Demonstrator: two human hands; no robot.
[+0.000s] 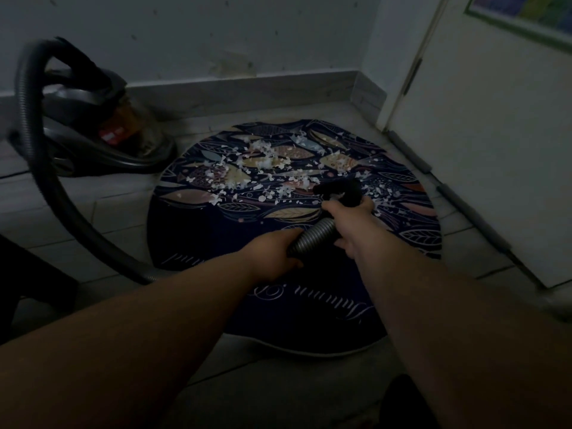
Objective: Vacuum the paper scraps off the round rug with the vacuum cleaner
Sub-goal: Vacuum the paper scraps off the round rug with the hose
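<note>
A round dark rug (198,239) with a fish and leaf pattern lies on the tiled floor. White paper scraps (263,164) are strewn over its far half. My right hand (351,221) grips the black nozzle handle (340,188) of the vacuum hose, whose tip sits low over the scraps. My left hand (272,253) grips the ribbed grey hose (312,236) just behind it. The hose (46,193) loops left and up to the dark canister vacuum cleaner (102,134) standing left of the rug.
A wall with a pale baseboard (247,94) runs behind the rug. A white door (495,150) with a strip along its bottom edge stands close on the right. A dark object (28,274) sits at the left edge, another at the bottom right (408,404).
</note>
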